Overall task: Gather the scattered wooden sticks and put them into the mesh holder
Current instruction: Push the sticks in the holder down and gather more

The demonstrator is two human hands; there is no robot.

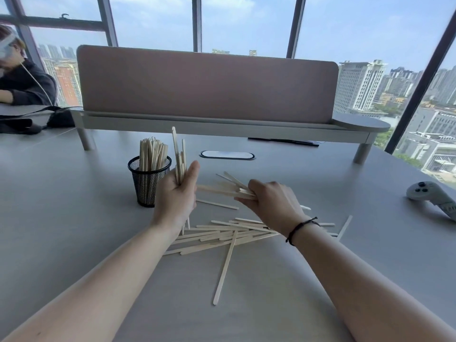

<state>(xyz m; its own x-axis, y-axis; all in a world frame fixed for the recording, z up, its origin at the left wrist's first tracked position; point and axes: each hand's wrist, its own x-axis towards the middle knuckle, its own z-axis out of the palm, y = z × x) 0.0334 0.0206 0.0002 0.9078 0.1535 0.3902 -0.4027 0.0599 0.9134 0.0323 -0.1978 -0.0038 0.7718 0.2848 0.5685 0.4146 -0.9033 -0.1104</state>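
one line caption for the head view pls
Both hands, left and right, hold wooden sticks beside a part-filled mesh holder; more sticks lie scattered.

I find no text I can read anywhere in my view: no label, brand, number or sign. The pale grey handheld controller [429, 196] at the right of the grey tabletop [308, 280] shows only dark buttons, no lettering I can make out.

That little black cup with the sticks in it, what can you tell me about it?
The black wire-mesh holder is a round cup with a solid rim, tapering slightly toward its base. It stands upright on the grey table, left of the left hand, which seems not to touch it. Pale flat wooden sticks stand packed inside, rising well above the rim.
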